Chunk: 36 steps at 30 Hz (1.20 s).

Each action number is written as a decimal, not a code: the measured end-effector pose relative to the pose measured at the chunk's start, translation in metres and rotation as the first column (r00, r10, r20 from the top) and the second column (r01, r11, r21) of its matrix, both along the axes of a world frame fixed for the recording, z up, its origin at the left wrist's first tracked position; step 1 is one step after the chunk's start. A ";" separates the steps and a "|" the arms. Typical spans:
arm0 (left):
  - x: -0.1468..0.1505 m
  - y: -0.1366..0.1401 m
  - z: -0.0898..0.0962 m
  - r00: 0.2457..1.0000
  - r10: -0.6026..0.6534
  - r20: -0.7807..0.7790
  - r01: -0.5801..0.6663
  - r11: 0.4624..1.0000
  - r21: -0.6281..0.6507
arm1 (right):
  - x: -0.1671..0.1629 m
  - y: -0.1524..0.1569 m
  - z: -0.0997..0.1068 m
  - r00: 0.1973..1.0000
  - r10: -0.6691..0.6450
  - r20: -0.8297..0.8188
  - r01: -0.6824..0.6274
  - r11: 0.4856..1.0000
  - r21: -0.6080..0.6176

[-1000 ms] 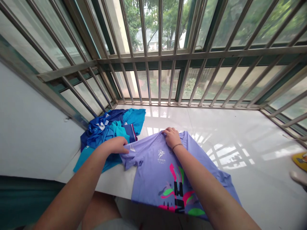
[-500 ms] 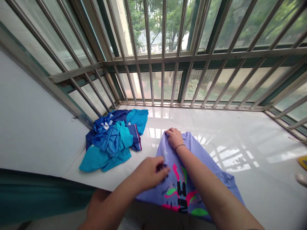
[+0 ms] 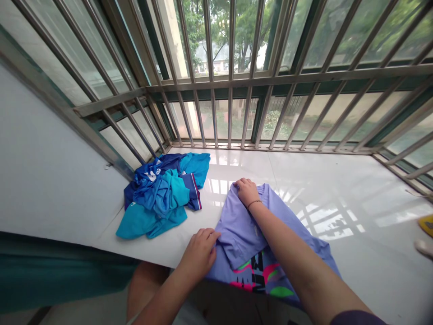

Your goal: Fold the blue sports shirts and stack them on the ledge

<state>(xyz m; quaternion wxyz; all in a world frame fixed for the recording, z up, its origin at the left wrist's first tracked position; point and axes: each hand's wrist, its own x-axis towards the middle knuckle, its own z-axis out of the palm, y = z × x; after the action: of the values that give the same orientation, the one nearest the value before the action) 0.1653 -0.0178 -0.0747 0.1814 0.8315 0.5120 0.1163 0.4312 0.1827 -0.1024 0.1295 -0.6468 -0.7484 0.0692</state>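
A lavender T-shirt (image 3: 238,234) with a pink, green and black print lies on the white sill, its lower part over the front edge. One sleeve is folded inward across the chest and covers part of the print. My right hand (image 3: 248,192) grips the shirt at the shoulder beside the collar, fingers curled into the cloth. At the shirt's left side edge is my left hand (image 3: 200,250), its thumb and bent fingers closed on the fabric. The fingertips are partly hidden.
To the left, a crumpled pile of blue and teal clothes (image 3: 162,194) lies against the wall and window corner. Metal bars (image 3: 230,113) run along the window behind the sill (image 3: 355,189). A yellow object (image 3: 426,225) sits at the right edge. A green curtain (image 3: 61,275) hangs lower left.
The sleeve side of the shirt has been folded over the front, hiding part of the print. My left hand has moved left to the shirt's edge. My right hand stays at the shoulder.
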 end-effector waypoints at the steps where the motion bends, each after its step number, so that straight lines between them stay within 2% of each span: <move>1: -0.001 0.001 0.000 1.000 0.007 -0.014 -0.007 1.000 -0.006 | -0.001 0.000 0.002 1.000 0.001 0.000 -0.001 1.000 -0.003; 6: 0.012 0.019 0.002 0.998 0.023 -0.054 -0.024 1.000 -0.007 | -0.002 -0.003 0.026 1.000 0.017 -0.004 -0.017 1.000 -0.009; 9: 0.016 0.032 -0.001 1.000 0.028 -0.013 -0.029 0.999 -0.038 | 0.005 -0.030 0.044 1.000 -0.018 -0.016 0.019 0.999 0.031; 13: 0.002 0.046 -0.007 0.988 0.083 0.131 -0.076 0.996 -0.054 | 0.034 -0.114 0.049 0.988 -0.026 -0.151 0.051 0.985 0.163; 16: -0.018 0.054 -0.009 0.968 0.119 0.223 -0.106 0.992 -0.069 | 0.067 -0.193 0.034 0.970 -0.046 -0.237 0.100 0.971 0.218; 19: -0.032 0.056 -0.007 0.951 0.130 0.282 -0.096 0.987 -0.132 | 0.092 -0.257 0.017 0.961 -0.134 -0.241 0.190 0.955 0.227; 21: -0.035 0.052 -0.004 0.943 0.110 0.314 -0.067 0.987 -0.143 | 0.092 -0.286 0.009 0.965 -0.132 -0.226 0.182 0.959 0.216; 23: -0.034 0.043 -0.004 0.940 0.063 0.335 -0.028 0.994 -0.107 | 0.075 -0.303 0.007 0.976 -0.059 -0.208 0.097 0.979 0.179; 26: -0.028 0.027 -0.011 0.942 0.010 0.335 -0.005 1.000 -0.015 | 0.029 -0.306 0.012 0.983 0.061 -0.172 -0.045 0.995 0.093; 28: -0.025 0.018 -0.020 0.941 0.048 0.334 -0.062 0.998 0.031 | -0.003 -0.296 0.017 0.989 0.084 -0.123 -0.079 0.996 0.040; 30: -0.025 0.012 -0.028 0.932 0.126 0.339 -0.151 0.987 0.049 | -0.025 -0.279 0.022 0.997 0.055 -0.060 -0.055 0.998 -0.004; 33: -0.025 0.008 -0.036 0.914 0.202 0.353 -0.233 0.971 0.048 | -0.036 -0.254 0.028 0.999 -0.034 0.038 0.037 0.996 -0.083; 36: -0.025 0.008 -0.036 0.915 0.215 0.342 -0.243 0.969 0.040 | -0.033 -0.239 0.032 0.993 -0.052 0.108 0.067 0.988 -0.138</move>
<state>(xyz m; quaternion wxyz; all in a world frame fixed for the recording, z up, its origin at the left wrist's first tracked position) 0.1400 -0.0101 -0.1104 0.2169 0.7405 0.5623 0.2973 0.3987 -0.0562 -0.0701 0.0461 -0.6790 -0.7279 0.0842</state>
